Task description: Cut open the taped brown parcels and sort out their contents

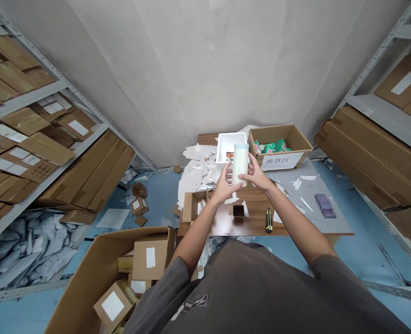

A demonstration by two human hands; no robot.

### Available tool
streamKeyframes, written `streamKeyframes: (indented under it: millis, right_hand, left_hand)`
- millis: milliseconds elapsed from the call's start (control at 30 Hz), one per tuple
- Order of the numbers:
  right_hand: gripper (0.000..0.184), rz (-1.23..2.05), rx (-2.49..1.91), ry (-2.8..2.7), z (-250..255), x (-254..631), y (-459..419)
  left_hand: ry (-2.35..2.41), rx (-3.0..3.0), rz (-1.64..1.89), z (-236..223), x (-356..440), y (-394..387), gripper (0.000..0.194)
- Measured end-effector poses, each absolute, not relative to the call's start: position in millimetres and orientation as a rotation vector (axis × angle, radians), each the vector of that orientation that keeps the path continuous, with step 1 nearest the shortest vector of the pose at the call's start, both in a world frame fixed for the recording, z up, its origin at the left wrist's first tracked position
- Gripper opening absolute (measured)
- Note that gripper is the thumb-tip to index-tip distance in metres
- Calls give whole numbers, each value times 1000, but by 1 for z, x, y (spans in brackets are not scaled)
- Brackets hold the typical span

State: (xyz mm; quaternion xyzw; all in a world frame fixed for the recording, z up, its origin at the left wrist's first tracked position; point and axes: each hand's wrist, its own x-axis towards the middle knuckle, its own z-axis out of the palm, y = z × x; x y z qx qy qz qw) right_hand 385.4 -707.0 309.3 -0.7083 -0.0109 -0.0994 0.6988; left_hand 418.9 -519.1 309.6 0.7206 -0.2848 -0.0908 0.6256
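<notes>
A pale, whitish-green cylinder with a light blue top (240, 163), like a bottle or canister, is held upright above the table. My left hand (223, 184) wraps its left side and lower edge. On its right side my right hand (257, 173) grips it, thumb across the front. Below them on the wooden table lies a small open cardboard box (238, 211) with a dark inside. A yellow and black utility knife (268, 220) rests to the right of that box. Behind the cylinder stands a white foam box (222, 148) with a colourful packet in it.
A cardboard bin (296, 139) with green and white packets stands at the table's back right. Torn white paper (191, 178) covers the left side. A large carton (87, 273) of small boxes sits on the floor at left. Shelves (31, 99) of cartons flank both sides.
</notes>
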Motion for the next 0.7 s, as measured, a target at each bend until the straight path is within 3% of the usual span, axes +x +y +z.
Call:
streamKeyframes:
  millis: [167, 333, 500, 700]
  right_hand:
    - [131, -337, -1672, 22, 313, 384, -705]
    - [129, -155, -1581, -20, 315, 382, -704]
    - [130, -231, -1607, 124, 310, 382, -701]
    - [131, -114, -1515, 66, 313, 376, -696]
  left_hand:
    - [-654, 1687, -125, 307, 423, -519, 117]
    - [-720, 1584, -253, 310, 423, -515, 116]
    - [-669, 1738, -103, 313, 419, -514, 126]
    - [-726, 1674, -228, 320, 419, -506, 109]
